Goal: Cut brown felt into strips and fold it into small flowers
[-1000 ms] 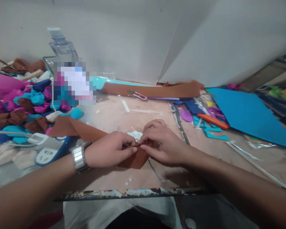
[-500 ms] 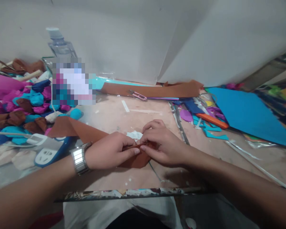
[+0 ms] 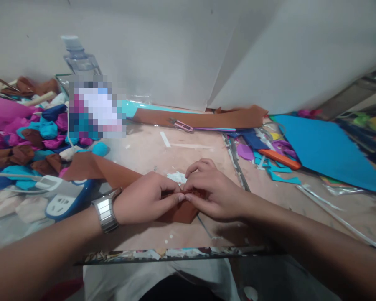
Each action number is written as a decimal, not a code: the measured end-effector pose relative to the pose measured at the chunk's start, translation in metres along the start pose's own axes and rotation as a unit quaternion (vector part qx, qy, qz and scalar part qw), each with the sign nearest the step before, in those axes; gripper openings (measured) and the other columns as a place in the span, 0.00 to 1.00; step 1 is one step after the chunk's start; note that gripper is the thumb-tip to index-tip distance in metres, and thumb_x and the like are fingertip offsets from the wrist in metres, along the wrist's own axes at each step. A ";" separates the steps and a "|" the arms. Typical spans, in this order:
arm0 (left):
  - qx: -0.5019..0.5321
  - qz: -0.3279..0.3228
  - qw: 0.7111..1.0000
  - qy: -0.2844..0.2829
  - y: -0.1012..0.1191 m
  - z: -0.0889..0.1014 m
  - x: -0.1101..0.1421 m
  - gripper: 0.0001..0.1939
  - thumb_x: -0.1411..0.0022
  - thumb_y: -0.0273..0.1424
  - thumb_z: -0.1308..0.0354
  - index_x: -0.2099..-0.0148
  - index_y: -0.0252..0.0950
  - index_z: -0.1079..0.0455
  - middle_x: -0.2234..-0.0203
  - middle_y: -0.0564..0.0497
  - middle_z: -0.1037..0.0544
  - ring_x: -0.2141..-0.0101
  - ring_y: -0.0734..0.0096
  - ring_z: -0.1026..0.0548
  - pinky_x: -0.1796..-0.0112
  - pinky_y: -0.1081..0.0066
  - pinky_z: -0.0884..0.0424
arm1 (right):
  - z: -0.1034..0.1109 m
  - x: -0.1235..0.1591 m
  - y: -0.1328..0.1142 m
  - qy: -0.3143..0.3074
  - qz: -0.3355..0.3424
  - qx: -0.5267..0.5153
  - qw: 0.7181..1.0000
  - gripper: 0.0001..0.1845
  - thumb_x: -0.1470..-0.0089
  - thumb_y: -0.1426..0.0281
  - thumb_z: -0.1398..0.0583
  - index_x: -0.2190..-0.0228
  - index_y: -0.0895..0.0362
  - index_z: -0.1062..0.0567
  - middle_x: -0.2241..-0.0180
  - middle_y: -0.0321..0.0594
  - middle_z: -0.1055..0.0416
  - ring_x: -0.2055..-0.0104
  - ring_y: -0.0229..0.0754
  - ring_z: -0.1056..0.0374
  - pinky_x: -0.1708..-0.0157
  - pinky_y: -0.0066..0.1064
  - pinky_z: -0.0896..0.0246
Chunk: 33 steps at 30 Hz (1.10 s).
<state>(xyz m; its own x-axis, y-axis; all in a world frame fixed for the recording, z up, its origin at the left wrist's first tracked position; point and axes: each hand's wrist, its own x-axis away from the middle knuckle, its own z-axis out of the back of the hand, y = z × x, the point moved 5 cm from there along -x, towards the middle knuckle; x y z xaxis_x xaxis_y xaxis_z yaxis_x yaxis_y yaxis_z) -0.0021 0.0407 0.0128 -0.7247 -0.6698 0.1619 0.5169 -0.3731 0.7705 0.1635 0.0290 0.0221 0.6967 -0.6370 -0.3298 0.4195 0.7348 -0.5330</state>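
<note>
A long strip of brown crepe paper (image 3: 119,172) runs from the left of the table into both hands. My left hand (image 3: 147,198), with a metal watch at its wrist, pinches the strip's upper edge between thumb and fingers. Right beside it, my right hand (image 3: 209,190) pinches the same edge, the two thumb tips almost touching. The paper is gathered at that spot and hangs below the thumbs. Just behind the fingers lies a crumpled white piece (image 3: 177,177), partly covered by the hands.
Wrapped balls of coloured paper (image 3: 47,127) pile up at the left beside a power strip (image 3: 65,198). A clear bottle (image 3: 81,60) stands behind. Pink thread snips (image 3: 182,125) rest on a brown strip (image 3: 207,119). At right are an orange cutter (image 3: 278,159) and blue sheet (image 3: 329,146).
The thumb tips have come closer together at the pinched edge. The lower part of the brown paper has shifted slightly; the hands otherwise stay in place.
</note>
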 end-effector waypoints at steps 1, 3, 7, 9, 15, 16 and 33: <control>-0.001 -0.001 1.000 0.004 0.000 0.000 0.000 0.19 0.28 0.40 0.47 0.68 0.35 0.26 0.79 0.57 0.32 0.75 0.77 0.39 0.72 0.72 0.45 | 0.000 0.000 0.000 0.001 0.001 0.000 1.000 0.06 0.38 0.73 0.39 0.66 0.56 0.21 0.69 0.39 0.26 0.54 0.47 0.32 0.46 0.46 0.47; -0.001 -0.006 1.000 0.001 0.000 0.000 0.000 0.19 0.27 0.39 0.47 0.68 0.35 0.27 0.79 0.57 0.31 0.75 0.77 0.39 0.71 0.72 0.45 | 0.001 0.001 -0.001 0.003 0.005 -0.001 1.000 0.06 0.38 0.73 0.40 0.66 0.56 0.22 0.69 0.40 0.26 0.53 0.48 0.32 0.45 0.47 0.47; -0.015 -0.006 1.000 -0.005 0.001 0.001 0.000 0.19 0.27 0.39 0.47 0.69 0.35 0.28 0.79 0.57 0.32 0.75 0.77 0.39 0.71 0.72 0.45 | 0.001 0.000 -0.001 0.001 0.009 -0.003 1.000 0.07 0.38 0.73 0.41 0.66 0.55 0.22 0.70 0.39 0.25 0.53 0.48 0.32 0.45 0.48 0.48; -0.014 -0.010 1.000 -0.007 0.001 0.000 0.000 0.17 0.28 0.39 0.46 0.67 0.35 0.27 0.79 0.57 0.31 0.75 0.77 0.38 0.71 0.72 0.45 | 0.001 -0.001 -0.001 0.001 0.005 -0.006 1.000 0.07 0.38 0.73 0.41 0.67 0.55 0.22 0.71 0.39 0.25 0.53 0.48 0.32 0.45 0.48 0.47; -0.004 -0.012 1.000 -0.003 0.000 -0.001 0.001 0.16 0.29 0.37 0.46 0.68 0.35 0.25 0.79 0.57 0.32 0.75 0.77 0.38 0.72 0.72 0.44 | 0.000 -0.001 -0.003 -0.001 0.012 -0.005 1.000 0.08 0.38 0.74 0.41 0.67 0.56 0.22 0.71 0.39 0.25 0.53 0.48 0.32 0.45 0.48 0.47; -0.001 -0.015 1.000 -0.004 0.000 -0.001 0.001 0.16 0.29 0.36 0.46 0.68 0.35 0.26 0.79 0.57 0.31 0.75 0.77 0.38 0.71 0.72 0.44 | 0.000 0.000 -0.003 -0.001 0.012 -0.004 1.000 0.08 0.39 0.74 0.41 0.67 0.56 0.21 0.71 0.39 0.25 0.53 0.48 0.32 0.45 0.48 0.47; -0.063 0.022 0.997 0.049 -0.003 0.014 -0.001 0.14 0.38 0.29 0.47 0.76 0.35 0.38 0.82 0.57 0.40 0.76 0.76 0.41 0.72 0.70 0.46 | 0.012 -0.001 0.010 0.064 -0.014 0.010 0.998 0.06 0.43 0.74 0.39 0.71 0.55 0.23 0.70 0.38 0.26 0.55 0.48 0.29 0.48 0.47 0.44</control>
<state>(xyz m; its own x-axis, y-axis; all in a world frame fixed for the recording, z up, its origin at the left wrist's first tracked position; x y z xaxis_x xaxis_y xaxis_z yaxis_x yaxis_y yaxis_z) -0.0091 0.0515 0.0184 -0.6556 -0.7440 0.1287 0.6048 -0.4155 0.6794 0.1742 0.0396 0.0259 0.6052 -0.6811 -0.4121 0.4508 0.7199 -0.5278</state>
